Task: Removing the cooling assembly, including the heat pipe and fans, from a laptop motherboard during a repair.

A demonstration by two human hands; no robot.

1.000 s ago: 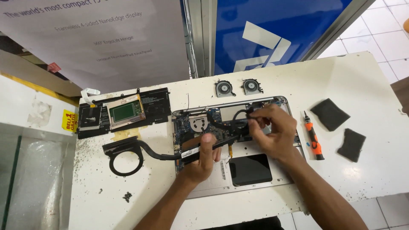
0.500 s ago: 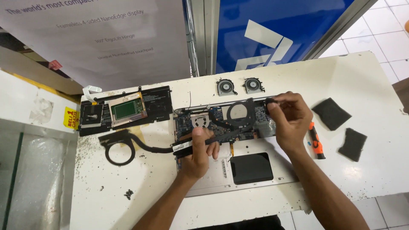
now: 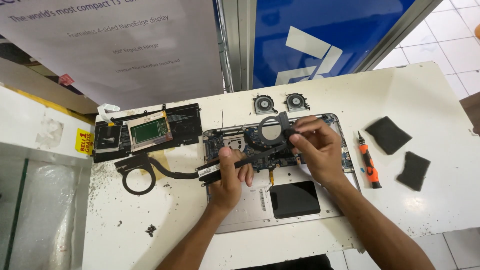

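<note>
An opened silver laptop base [image 3: 280,202] lies on the white table, its circuit board [image 3: 227,145] exposed. A long black heat pipe assembly [image 3: 170,174] stretches across it, with one ring-shaped fan frame [image 3: 136,175] at the left and another [image 3: 272,129] at the right. My left hand [image 3: 230,177] grips the finned middle section of the assembly. My right hand [image 3: 317,147] pinches the right ring frame and holds it raised above the board.
Two small round fans [image 3: 281,103] lie behind the laptop. A flat black battery pack with a green pad [image 3: 147,131] sits at the left. An orange screwdriver [image 3: 369,160] and two dark foam pads [image 3: 400,147] lie at the right. Dark crumbs [image 3: 150,230] dot the table.
My right hand has moved from inside the laptop to the right ring frame and lifted it off the board. The left ring has shifted slightly left and up.
</note>
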